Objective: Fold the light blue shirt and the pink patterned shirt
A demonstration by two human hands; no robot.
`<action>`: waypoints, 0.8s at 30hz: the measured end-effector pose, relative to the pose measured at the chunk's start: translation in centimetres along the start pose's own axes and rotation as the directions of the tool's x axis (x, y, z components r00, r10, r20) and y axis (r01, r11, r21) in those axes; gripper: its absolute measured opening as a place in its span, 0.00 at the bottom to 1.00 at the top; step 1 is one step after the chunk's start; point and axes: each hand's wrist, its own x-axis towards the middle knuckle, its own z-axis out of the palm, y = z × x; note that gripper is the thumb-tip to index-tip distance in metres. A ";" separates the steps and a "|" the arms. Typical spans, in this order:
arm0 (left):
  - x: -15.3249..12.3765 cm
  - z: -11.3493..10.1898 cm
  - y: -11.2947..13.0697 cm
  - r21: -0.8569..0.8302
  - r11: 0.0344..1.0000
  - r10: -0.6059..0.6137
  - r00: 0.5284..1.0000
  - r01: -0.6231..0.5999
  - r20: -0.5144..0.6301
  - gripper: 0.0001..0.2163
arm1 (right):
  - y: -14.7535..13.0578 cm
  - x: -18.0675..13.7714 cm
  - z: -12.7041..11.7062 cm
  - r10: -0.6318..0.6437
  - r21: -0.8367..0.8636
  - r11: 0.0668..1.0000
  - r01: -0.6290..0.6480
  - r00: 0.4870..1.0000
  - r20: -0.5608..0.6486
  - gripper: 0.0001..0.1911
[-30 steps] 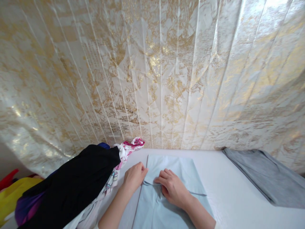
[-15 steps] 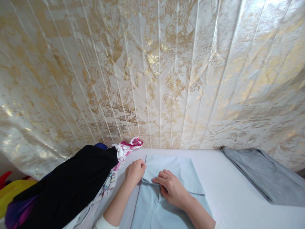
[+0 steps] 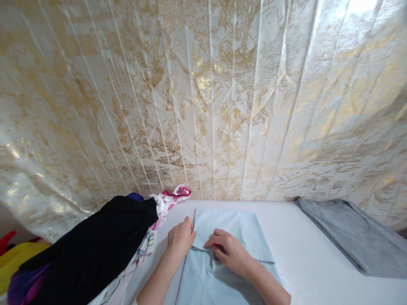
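A light blue garment (image 3: 235,228) lies flat on the white table (image 3: 305,262) right in front of me. My left hand (image 3: 180,239) is closed at the garment's left edge, pinching the cloth where a fold line crosses it. My right hand (image 3: 231,253) rests on the middle of the garment with its fingers curled over the same fold edge, gripping the cloth.
A heap of clothes lies at the left: a black garment (image 3: 95,250), a pink-and-white printed one (image 3: 168,199), yellow and purple cloth (image 3: 15,267) below. A folded grey garment (image 3: 352,235) lies at the right. A gold-and-white curtain (image 3: 203,97) hangs behind the table.
My left hand has slid slightly toward me along the garment's left edge. The fold edge under my right hand has flattened and my fingers have curled more over it.
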 end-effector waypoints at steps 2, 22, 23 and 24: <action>-0.8 0.0 0.3 0.010 1.000 0.021 0.999 -0.020 -0.033 0.12 | 0.5 1.2 -0.9 -0.004 -0.022 1.000 0.005 1.000 0.012 0.24; -6.9 3.1 0.2 0.013 0.948 0.319 0.946 -0.319 -0.058 0.23 | 2.3 8.1 1.6 -0.019 -0.437 0.897 0.069 0.993 0.119 0.20; -6.9 3.5 -0.1 0.019 0.942 0.336 0.941 -0.335 -0.043 0.26 | 2.2 8.1 1.9 -0.014 -0.441 0.896 0.062 0.994 0.111 0.20; -6.9 3.8 -0.4 0.028 0.937 0.350 0.936 -0.350 -0.032 0.29 | 2.1 8.0 2.2 -0.006 -0.442 0.895 0.050 0.995 0.099 0.21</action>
